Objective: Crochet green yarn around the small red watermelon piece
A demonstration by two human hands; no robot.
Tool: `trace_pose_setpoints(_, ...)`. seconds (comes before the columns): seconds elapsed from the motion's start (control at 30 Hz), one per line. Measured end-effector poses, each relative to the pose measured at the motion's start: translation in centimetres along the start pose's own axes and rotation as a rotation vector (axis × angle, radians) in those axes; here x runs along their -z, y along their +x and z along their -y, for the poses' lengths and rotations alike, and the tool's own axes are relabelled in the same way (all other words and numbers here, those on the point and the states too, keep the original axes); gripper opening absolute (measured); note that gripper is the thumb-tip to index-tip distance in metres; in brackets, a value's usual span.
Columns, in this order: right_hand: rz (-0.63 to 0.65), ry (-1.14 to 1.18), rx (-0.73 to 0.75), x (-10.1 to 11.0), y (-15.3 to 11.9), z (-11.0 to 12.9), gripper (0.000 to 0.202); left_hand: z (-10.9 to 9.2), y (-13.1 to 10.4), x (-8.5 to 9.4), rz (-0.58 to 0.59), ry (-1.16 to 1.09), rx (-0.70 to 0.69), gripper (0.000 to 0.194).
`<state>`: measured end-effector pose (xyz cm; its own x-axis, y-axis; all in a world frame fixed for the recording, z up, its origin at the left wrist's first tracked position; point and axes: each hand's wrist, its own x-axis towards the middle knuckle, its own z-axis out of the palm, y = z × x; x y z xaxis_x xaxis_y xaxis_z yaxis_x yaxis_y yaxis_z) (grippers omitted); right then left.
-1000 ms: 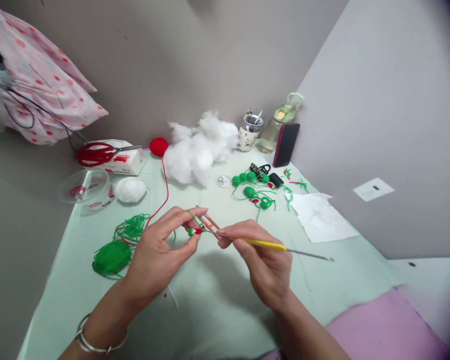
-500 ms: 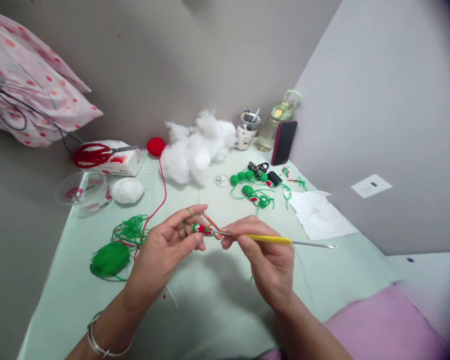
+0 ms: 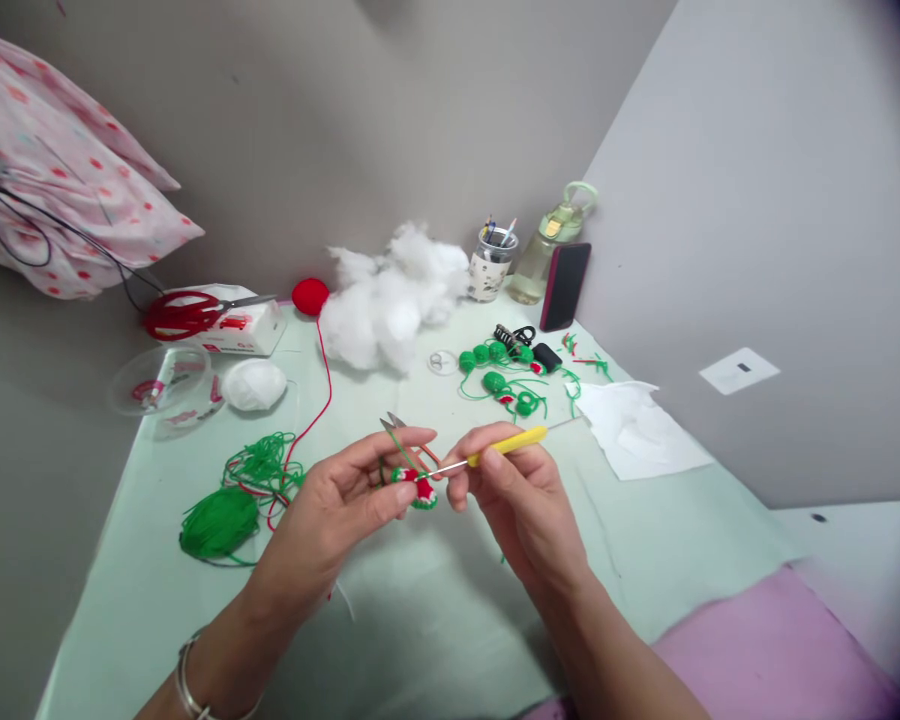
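My left hand (image 3: 341,495) pinches a small crocheted piece (image 3: 424,492) in red, green and white between thumb and fingers. Green yarn runs up from the piece over the left index finger. My right hand (image 3: 521,495) is closed on a crochet hook (image 3: 508,446) with a yellow handle. Its thin metal shaft points left, and the tip is at the crocheted piece. Small scissors (image 3: 422,455) with orange handles show just behind the piece, blades pointing up and left; whether the right fingers hold them or they lie on the table, I cannot tell.
Left on the table (image 3: 450,640) are a green yarn skein (image 3: 219,522), a white yarn ball (image 3: 255,384) and red scissors (image 3: 184,315) on a box. Behind are a red ball (image 3: 310,297), white stuffing (image 3: 394,300), a bottle (image 3: 544,255) and a phone (image 3: 566,287). Green crocheted pieces (image 3: 493,382) lie right.
The hook has tilted, its handle end rising and shifting left. The crocheted piece has turned downward, showing more of its face. More of the small scissors' blades shows above the left fingers.
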<state>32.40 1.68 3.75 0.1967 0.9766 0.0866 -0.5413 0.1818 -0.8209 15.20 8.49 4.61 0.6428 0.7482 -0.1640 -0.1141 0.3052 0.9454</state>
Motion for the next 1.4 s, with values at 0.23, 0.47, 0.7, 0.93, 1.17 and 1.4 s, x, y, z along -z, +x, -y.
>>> trace_pose_setpoints(0.23, -0.016, -0.046, 0.005, 0.0, -0.1, -0.1, 0.015, 0.4, 0.0, -0.6, 0.081, -0.085, 0.028, 0.022)
trace_pose_setpoints(0.47, -0.055, -0.02, -0.047, 0.1, 0.1, 0.0, 0.02, -0.1, -0.2, -0.6, 0.053, -0.013, -0.038, 0.017)
trace_pose_setpoints(0.7, -0.045, 0.015, -0.107, 0.2, 0.3, -0.2, 0.026, -0.3, 0.1, -0.7, 0.144, -0.025, -0.087, 0.005)
trace_pose_setpoints(0.93, -0.047, -0.012, -0.148, 0.3, 0.2, -0.1, 0.028, -0.6, 0.0, -0.5, 0.154, -0.006, -0.001, 0.009)
trace_pose_setpoints(1.17, -0.011, 0.024, -0.173, 0.3, 0.3, -0.1, 0.028, -0.3, 0.2, 0.1, 0.229, 0.066, -0.005, 0.008)
trace_pose_setpoints(1.4, -0.01, -0.007, -0.216, 0.4, 0.4, -0.1, 0.031, -0.1, 0.0, 0.2, 0.274, 0.123, 0.02, 0.013)
